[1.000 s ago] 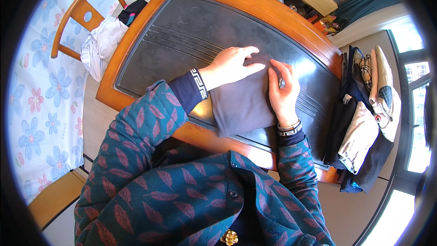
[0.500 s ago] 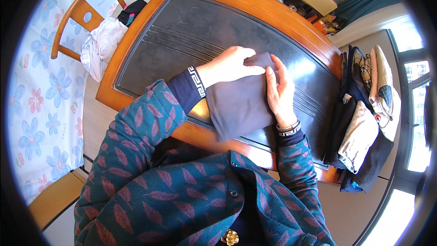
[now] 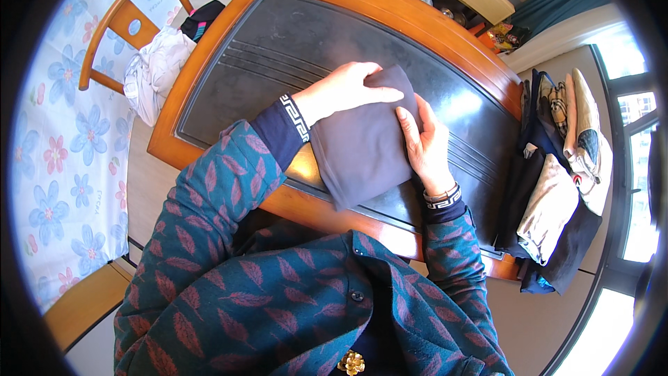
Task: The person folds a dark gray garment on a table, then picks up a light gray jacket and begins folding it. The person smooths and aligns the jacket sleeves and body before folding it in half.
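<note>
At the black tabletop (image 3: 292,35) | left grip (image 3: 342,89): holding folded grey cloth (image 3: 362,150) | right grip (image 3: 426,145): clasping its edge

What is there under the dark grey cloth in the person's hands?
Beside the cloth, the black tabletop shows. The part directly beneath is covered, so whether anything else lies there cannot be seen.

Count as follows: two hands, comprising one left hand (image 3: 344,90) and one right hand (image 3: 428,150); two patterned cuffs (image 3: 295,118); one dark grey cloth (image 3: 362,150); one table (image 3: 299,35); one wooden chair (image 3: 124,26); one white cloth bundle (image 3: 156,69); one gold flower ornament (image 3: 351,363); one garment pile (image 3: 550,212) — at least four pieces, overlap preventing an exact figure.
</note>
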